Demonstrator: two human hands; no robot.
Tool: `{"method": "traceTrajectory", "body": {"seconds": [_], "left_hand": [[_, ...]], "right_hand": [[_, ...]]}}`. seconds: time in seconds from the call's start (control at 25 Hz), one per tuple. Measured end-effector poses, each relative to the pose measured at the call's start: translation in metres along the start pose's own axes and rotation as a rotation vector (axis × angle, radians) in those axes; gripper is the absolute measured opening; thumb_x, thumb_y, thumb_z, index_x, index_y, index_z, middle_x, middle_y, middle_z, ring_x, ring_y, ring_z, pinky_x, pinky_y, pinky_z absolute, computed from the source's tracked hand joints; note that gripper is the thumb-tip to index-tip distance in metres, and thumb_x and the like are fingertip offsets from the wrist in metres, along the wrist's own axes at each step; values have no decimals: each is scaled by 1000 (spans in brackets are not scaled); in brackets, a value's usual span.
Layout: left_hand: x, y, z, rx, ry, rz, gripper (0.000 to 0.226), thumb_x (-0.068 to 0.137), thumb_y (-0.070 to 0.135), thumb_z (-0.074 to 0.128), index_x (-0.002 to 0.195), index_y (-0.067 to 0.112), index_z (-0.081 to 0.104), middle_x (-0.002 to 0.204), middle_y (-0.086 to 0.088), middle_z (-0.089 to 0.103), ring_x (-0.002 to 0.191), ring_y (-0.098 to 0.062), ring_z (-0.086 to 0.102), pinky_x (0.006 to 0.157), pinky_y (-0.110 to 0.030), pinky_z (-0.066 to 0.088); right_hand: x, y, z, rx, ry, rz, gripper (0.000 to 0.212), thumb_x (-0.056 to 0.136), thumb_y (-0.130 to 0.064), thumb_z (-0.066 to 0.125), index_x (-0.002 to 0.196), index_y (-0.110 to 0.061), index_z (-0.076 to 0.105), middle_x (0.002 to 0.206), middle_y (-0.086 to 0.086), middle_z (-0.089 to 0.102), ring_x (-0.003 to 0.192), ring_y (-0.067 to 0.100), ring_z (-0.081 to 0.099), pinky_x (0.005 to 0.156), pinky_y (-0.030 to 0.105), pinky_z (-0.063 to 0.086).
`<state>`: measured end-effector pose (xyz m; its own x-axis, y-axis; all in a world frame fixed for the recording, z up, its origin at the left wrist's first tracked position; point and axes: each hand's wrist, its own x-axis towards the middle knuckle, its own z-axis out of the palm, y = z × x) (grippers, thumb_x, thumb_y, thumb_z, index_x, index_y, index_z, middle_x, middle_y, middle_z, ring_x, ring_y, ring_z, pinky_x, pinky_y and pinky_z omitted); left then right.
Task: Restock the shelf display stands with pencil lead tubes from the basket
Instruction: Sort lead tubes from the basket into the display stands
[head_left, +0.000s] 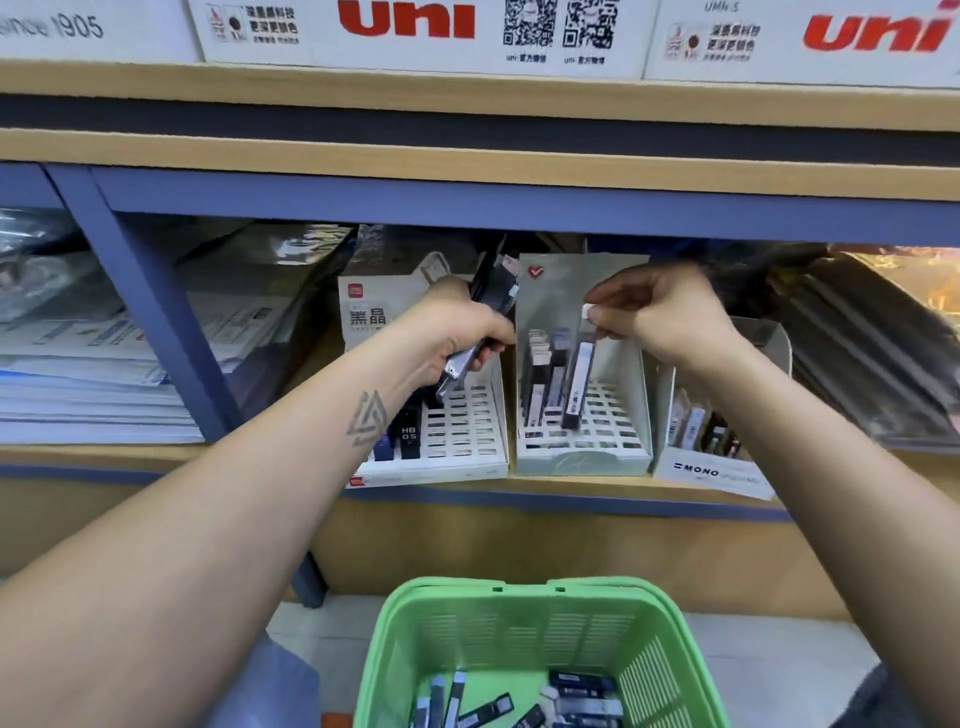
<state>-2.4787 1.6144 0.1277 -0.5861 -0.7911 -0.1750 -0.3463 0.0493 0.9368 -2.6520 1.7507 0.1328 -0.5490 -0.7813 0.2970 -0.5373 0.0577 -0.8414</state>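
The right hand (660, 317) pinches the white cap of a single pencil lead tube (577, 384), whose lower end sits at or in the slotted grid of the middle display stand (582, 457); whether it is fully seated cannot be told. The left hand (462, 332) grips a bundle of further tubes (496, 291) above the left display stand (467, 447), which holds a few dark tubes marked HB 0.5 at its front left. A third stand marked MONO (711, 470) stands just beside the middle one, on the right. The green basket (405, 649) below the shelf holds more loose tubes (582, 701).

Judgement: the step in hand is seating the single tube. To do it well, the tube should be kept parallel with its neighbours, lowered straight into a free slot next to the filled row, and released only once its base is fully down. The bundle in the left hand should be held clear of both stands to avoid knocking tubes already placed.
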Motion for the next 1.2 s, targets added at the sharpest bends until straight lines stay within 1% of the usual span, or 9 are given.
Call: {"method": "traceTrajectory", "body": {"seconds": [0.12, 0.24, 0.32, 0.56, 0.68, 0.8, 0.88, 1.04, 1.2], "left_hand": [[7, 6, 19, 28, 94, 21, 20, 80, 0, 74, 97, -2, 64, 64, -10, 60, 41, -13, 49, 44, -22, 43], [13, 10, 33, 136, 174, 107, 16, 79, 8, 77, 83, 7, 62, 64, -9, 61, 43, -15, 50, 52, -26, 46], [17, 13, 41, 204, 190, 141, 22, 78, 13, 80, 80, 10, 58, 62, -5, 62, 41, -11, 52, 51, -24, 48], [24, 12, 50, 230, 119, 168, 38, 74, 9, 79, 107, 2, 61, 88, -17, 69, 67, -25, 61, 62, -33, 53], [25, 10, 51, 211, 107, 173, 40, 73, 8, 79, 109, 2, 62, 95, -19, 71, 69, -26, 62, 63, -34, 54], [24, 10, 50, 201, 121, 175, 38, 74, 7, 79, 108, 2, 62, 90, -18, 73, 59, -22, 61, 57, -30, 52], [24, 11, 49, 192, 127, 173, 36, 75, 5, 78, 108, 0, 64, 86, -19, 74, 56, -21, 60, 56, -30, 51], [25, 10, 43, 168, 149, 176, 36, 76, 2, 76, 109, -3, 63, 74, -13, 68, 45, -15, 55, 50, -26, 48], [24, 9, 39, 188, 151, 160, 28, 77, 1, 76, 102, -2, 63, 67, -11, 65, 44, -15, 54, 49, -26, 46]], "right_hand": [[7, 16, -11, -128, 18, -38, 23, 86, -3, 77, 78, -24, 71, 86, -1, 75, 73, 10, 72, 72, 23, 60], [15, 26, -11, -267, 80, -123, 15, 86, -10, 78, 86, -25, 73, 85, -14, 69, 79, -3, 65, 70, 1, 46], [19, 33, -8, -297, 119, -154, 12, 87, -11, 77, 94, -21, 76, 88, -12, 69, 80, 0, 65, 68, -2, 41], [23, 44, 4, -237, 103, -137, 14, 87, -9, 78, 98, -17, 77, 89, -9, 71, 78, -12, 61, 69, -3, 42], [24, 42, 8, -214, 68, -130, 12, 84, -10, 80, 91, -20, 78, 84, -13, 72, 77, -8, 64, 74, 5, 48], [22, 39, 12, -187, 8, -121, 16, 84, -10, 80, 85, -25, 76, 86, -12, 73, 84, 6, 69, 82, 20, 54], [22, 38, 12, -184, 15, -124, 18, 85, -10, 80, 84, -27, 75, 85, -14, 72, 83, 4, 68, 80, 18, 52], [22, 37, 5, -190, 60, -113, 15, 86, -12, 80, 87, -26, 75, 82, -20, 69, 76, -8, 63, 70, 3, 44], [20, 32, 3, -164, 48, -94, 11, 86, -11, 78, 89, -22, 75, 83, -12, 72, 76, 2, 67, 69, 8, 49]]}}
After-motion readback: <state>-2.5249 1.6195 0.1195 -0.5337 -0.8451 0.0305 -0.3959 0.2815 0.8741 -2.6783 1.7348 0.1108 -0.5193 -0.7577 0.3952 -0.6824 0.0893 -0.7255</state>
